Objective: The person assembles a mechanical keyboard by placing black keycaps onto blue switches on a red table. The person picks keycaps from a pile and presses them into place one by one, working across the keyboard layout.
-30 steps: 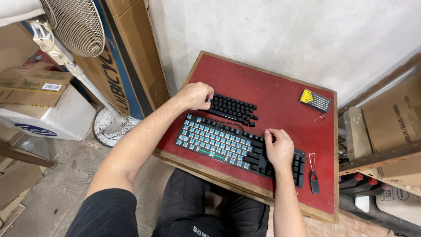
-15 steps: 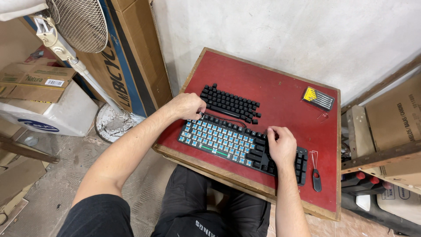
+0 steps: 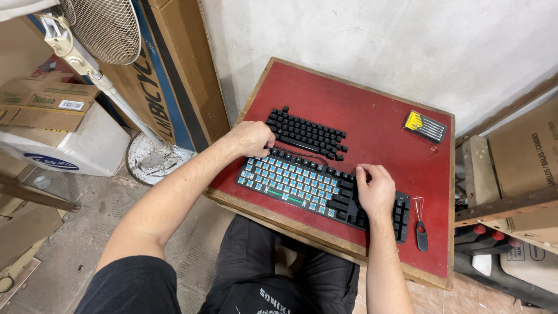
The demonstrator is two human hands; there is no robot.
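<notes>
Keycaps are being handled: one appears pinched by the left hand (image 3: 251, 138) at the keyboard's (image 3: 322, 192) top-left corner, while its right end is being pressed by the right hand (image 3: 375, 189), fingers flat. Most switches are bared; removed keycaps (image 3: 307, 134) are lying behind.

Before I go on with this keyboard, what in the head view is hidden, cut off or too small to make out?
- Left hand: its fingertips curl under at the keyboard's back left corner; any keycap in them is hidden.
- Right hand: the palm covers the keys beneath.
- Loose keycaps: legends too small.
- Yellow-and-grey tool case: contents too small.
- Keycap puller: its thin wire loop is barely resolved.
- Fan: cut off by the top edge.
</notes>
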